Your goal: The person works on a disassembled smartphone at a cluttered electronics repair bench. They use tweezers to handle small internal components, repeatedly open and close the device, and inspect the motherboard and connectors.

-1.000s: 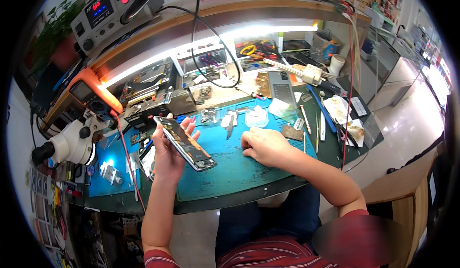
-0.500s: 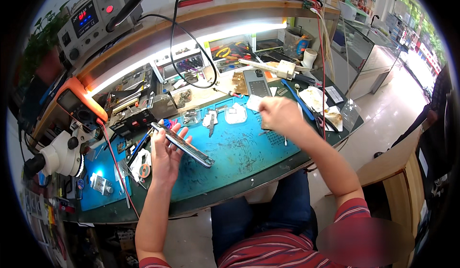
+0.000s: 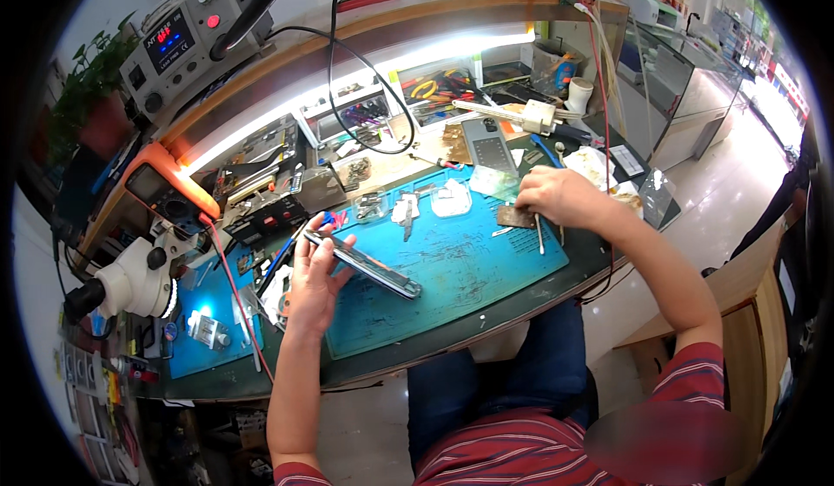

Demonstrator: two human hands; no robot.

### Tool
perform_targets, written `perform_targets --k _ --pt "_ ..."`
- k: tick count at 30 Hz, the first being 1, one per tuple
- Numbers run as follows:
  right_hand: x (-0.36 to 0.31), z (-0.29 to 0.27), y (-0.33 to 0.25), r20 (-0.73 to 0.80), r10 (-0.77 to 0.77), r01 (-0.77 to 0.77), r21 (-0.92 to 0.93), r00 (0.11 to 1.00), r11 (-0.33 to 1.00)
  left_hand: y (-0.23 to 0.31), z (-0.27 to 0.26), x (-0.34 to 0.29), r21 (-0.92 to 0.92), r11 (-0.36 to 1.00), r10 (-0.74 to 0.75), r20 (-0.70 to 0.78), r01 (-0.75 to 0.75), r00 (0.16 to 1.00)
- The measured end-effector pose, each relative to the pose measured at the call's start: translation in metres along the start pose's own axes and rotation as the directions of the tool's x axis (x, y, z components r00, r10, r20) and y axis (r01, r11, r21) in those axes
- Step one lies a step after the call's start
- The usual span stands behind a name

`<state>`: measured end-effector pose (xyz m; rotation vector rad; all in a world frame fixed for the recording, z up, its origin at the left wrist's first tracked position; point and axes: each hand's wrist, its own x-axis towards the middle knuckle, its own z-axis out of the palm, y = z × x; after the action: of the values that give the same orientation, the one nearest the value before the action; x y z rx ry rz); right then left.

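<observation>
My left hand (image 3: 314,284) is closed around a smartphone (image 3: 363,263), held tilted above the blue work mat (image 3: 434,304) with its thin edge toward me. At the mat's right side my right hand (image 3: 556,196) has its fingers bent downward and drawn together; whatever lies between them is hidden. Just below those fingers rests a small brown metal plate (image 3: 516,217). A cotton swab (image 3: 540,236) lies beside the plate. Left of the hand is a pale translucent sheet (image 3: 493,182), and behind it a grey phone back (image 3: 489,145).
A clear tray of small parts (image 3: 451,198) stands mid-mat. An orange multimeter (image 3: 169,192) and a white microscope (image 3: 135,282) stand at left. A black cable loop (image 3: 408,138) hangs over the bench. A red wire (image 3: 608,138) runs down at right, near my right forearm.
My right hand has moved down and toward me from beside the pale sheet, uncovering more of it. My left hand still holds the phone. The whole view has shifted slightly.
</observation>
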<state>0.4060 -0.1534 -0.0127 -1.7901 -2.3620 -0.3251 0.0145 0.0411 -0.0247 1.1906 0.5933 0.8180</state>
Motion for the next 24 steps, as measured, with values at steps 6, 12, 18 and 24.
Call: perform_targets --k 6,12,18,24 --pt "0.019 -0.022 -0.008 0.087 0.285 -0.288 0.511 0.955 0.81 0.001 -0.003 -0.008 -0.033 0.995 0.097 0.098 -0.094 0.99" --pt "0.048 -0.012 -0.106 -0.255 -0.101 0.259 0.725 0.962 0.639 -0.007 -0.003 -0.003 -0.321 0.947 -0.009 -0.041 -0.005 0.999" --pt "0.075 0.01 -0.151 -0.536 0.089 0.213 0.476 0.84 0.853 -0.004 0.017 -0.021 -0.409 0.913 -0.007 -0.037 -0.009 0.999" --pt "0.076 0.0 -0.137 -0.7 -0.323 0.378 -0.081 0.636 0.922 0.008 0.013 -0.026 -0.437 0.896 0.03 0.237 0.079 0.971"
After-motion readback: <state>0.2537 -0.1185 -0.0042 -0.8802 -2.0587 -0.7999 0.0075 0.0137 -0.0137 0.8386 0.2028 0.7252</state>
